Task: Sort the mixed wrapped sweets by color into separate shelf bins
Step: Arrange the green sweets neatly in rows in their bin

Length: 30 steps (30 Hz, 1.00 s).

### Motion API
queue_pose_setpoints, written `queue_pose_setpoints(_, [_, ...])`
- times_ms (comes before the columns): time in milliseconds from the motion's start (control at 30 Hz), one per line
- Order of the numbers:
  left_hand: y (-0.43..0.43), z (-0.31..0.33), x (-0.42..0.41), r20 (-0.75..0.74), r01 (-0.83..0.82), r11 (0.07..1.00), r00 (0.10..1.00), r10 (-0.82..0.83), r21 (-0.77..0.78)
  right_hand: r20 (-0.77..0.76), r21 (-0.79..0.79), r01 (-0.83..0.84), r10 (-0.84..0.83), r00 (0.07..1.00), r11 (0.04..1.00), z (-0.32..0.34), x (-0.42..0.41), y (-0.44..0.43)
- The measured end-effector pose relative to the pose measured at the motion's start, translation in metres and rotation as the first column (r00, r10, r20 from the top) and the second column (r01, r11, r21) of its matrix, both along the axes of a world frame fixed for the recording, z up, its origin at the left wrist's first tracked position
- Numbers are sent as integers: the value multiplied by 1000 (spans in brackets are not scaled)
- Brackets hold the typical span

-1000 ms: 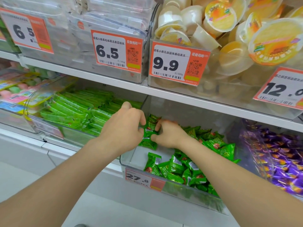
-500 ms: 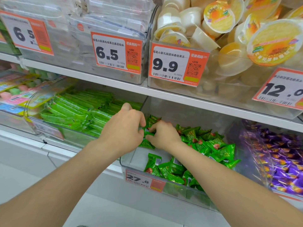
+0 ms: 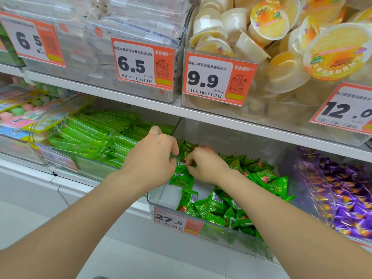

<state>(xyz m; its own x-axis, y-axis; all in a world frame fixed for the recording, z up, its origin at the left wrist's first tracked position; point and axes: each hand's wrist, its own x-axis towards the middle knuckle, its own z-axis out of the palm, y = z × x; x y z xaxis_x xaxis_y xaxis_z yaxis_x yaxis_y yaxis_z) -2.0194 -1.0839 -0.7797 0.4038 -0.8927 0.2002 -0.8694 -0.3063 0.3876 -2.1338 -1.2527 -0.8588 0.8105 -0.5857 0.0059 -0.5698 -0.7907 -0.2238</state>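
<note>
Little has changed: left hand (image 3: 153,156) and right hand (image 3: 207,166) still pinch green sweets (image 3: 181,175) with curled fingers (image 3: 173,150) above the left end of the bin (image 3: 159,198); gathering greens seems ongoing.

The one view comes from a wide-angle camera on the person's head, facing forward and slightly down at the shelf (image 3: 221,117) from close by. The left hand (image 3: 153,156) and right hand (image 3: 205,166) meet near the centre, over the bin (image 3: 161,198) of green sweets (image 3: 213,206).

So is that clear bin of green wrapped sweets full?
Partly full: the clear plastic bin shows bare floor at its front left, while small green wrapped sweets heap along its right side.
</note>
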Motion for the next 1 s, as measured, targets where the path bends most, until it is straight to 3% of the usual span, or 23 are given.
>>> queue_pose_setpoints(367, [0, -1, 1, -3, 4, 1000, 1000, -4, -7, -92, -92, -5, -3, 996, 996, 5, -5, 2])
queue_pose_setpoints(567, [0, -1, 2, -13, 12, 1000, 1000, -12, -8, 2, 63, 24, -24, 1000, 998, 12, -13, -4])
queue_pose_setpoints(733, [0, -1, 1, -7, 10, 1000, 1000, -10, -11, 42, 70, -50, 47, 998, 996, 4, -13, -6])
queue_pose_setpoints(1000, [0, -2, 2, 3, 6, 1000, 1000, -6, -14, 92, 152, 99, -113, 989, 983, -5, -3, -5])
